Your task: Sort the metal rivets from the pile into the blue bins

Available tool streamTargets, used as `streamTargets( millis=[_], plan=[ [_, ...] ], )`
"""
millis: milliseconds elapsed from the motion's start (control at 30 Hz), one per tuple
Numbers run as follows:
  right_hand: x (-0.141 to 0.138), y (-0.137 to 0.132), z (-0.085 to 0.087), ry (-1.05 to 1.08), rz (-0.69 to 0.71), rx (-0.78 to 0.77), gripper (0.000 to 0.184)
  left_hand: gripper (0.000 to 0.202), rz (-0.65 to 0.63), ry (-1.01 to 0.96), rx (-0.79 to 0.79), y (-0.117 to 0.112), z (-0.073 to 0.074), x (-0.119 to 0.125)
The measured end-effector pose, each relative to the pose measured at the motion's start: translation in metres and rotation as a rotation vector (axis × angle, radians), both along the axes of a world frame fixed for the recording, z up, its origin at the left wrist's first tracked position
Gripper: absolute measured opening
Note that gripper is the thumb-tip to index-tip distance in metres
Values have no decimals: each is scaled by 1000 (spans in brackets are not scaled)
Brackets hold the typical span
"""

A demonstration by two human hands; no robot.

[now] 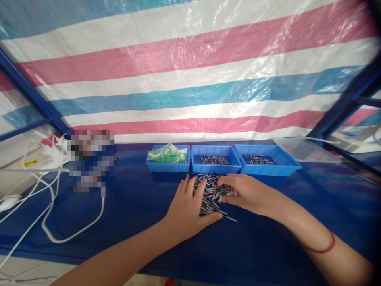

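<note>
A loose pile of thin silvery metal pins [212,188], which look like blind rivets, lies on the blue table in front of three bins. My left hand [186,206] rests with spread fingers against the pile's left side, its thumb stretched along the near edge. From the right, my right hand [244,192] reaches in with curled fingers and thumb around some pins at the pile's right edge. Its fingertips are partly hidden. Similar pins lie in the middle blue bin [216,169] and the right blue bin [270,171].
The left blue bin [168,167] holds green-and-clear plastic packets [169,154]. A clear plastic lid [306,150] lies at the back right. White cables [52,210] and a blurred-out patch [91,159] occupy the left side. Behind the table [133,230] hangs a striped plastic sheet [184,75].
</note>
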State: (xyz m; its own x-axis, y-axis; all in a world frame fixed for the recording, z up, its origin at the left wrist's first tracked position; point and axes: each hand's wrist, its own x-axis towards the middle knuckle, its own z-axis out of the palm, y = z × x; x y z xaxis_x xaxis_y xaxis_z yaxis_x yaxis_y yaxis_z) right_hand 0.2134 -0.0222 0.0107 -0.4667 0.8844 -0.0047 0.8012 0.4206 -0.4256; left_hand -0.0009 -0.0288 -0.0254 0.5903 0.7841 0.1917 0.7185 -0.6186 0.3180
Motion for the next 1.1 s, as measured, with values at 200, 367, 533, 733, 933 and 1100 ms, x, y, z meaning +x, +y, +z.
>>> streamTargets(
  millis=[200,367,533,733,933,1100],
  plan=[
    [3,7,-3,37,22,27,10,60,37,-103,50,1,0,11],
    [8,11,-3,57,64,68,18,54,75,-149,96,0,0,8],
    [6,10,-2,65,86,86,23,42,40,-202,100,1,1,5],
    [4,10,-2,128,95,116,25,24,2,-259,113,7,2,3],
    [-5,-4,8,279,27,56,14,27,-24,-401,139,10,10,4],
    [-16,-8,12,359,106,39,22,20,-67,-487,117,11,15,3]
  ],
)
